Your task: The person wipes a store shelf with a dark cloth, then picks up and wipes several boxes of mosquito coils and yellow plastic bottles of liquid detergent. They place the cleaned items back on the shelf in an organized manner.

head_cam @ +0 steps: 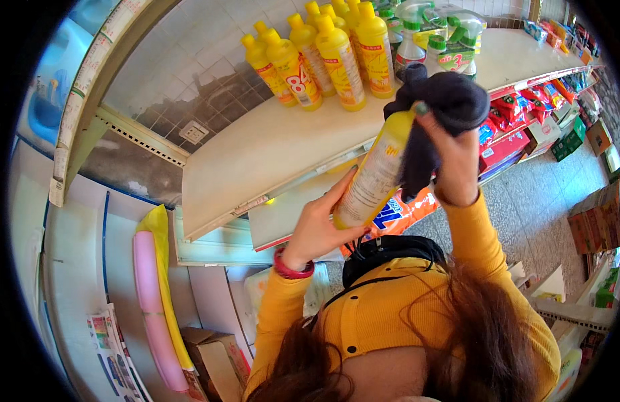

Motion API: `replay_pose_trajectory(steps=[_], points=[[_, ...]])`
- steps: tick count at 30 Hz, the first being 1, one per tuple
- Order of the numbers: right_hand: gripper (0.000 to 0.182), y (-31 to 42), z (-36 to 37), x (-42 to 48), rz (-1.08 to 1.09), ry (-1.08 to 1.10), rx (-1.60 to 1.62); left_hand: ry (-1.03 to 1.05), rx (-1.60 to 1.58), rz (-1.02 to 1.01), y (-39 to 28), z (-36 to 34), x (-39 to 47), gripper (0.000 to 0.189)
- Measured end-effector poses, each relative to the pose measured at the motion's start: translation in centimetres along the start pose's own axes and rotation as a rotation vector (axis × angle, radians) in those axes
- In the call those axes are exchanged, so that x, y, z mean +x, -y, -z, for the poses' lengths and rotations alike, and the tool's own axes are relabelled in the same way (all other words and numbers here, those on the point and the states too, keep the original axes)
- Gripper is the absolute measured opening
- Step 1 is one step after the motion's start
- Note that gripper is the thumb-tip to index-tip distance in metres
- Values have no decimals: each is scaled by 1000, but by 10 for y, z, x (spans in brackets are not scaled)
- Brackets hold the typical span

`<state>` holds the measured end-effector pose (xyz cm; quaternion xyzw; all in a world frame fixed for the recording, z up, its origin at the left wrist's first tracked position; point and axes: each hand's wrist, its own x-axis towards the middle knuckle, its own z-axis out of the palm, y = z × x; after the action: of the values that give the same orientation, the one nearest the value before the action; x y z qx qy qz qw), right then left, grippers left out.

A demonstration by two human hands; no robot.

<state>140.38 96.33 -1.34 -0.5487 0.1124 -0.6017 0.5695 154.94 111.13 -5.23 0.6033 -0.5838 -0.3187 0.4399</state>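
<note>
My left hand (317, 226) grips the lower part of a yellow plastic bottle (373, 176), which is tilted with its printed back label facing me. A dark cloth (448, 98) is bunched in my right hand (456, 156) and pressed against the bottle's upper end, hiding the cap. Both are held in front of the shelf edge. Behind them, several matching yellow bottles (340, 68) stand upright on a cream metal shelf (290, 135). Spray bottles with green tops (435, 45) stand to their right, partly covered by the cloth.
A lower shelf holds red packets (513, 108) at right. An orange detergent bag (408, 213) shows below my hands. Pink and yellow rolls (156, 301) lean at left near a cardboard box (217, 357). Stacked cartons (596, 218) stand on the tiled floor (526, 201) at right.
</note>
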Motion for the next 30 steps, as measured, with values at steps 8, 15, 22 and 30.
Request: replay_pose_trajectory(steps=[8, 15, 22, 30], points=[[28, 15, 25, 5, -13, -239, 80, -281, -513, 55, 24, -4, 28, 52], [33, 1, 86, -10, -86, -439, 143, -526, -397, -39, 36, 47, 94, 53], [28, -9, 117, -22, -198, -480, 175, -601, -68, -143, 100, 65, 149, 55], [31, -18, 133, -21, -195, -524, 139, -766, 569, 232, 84, 45, 171, 69]])
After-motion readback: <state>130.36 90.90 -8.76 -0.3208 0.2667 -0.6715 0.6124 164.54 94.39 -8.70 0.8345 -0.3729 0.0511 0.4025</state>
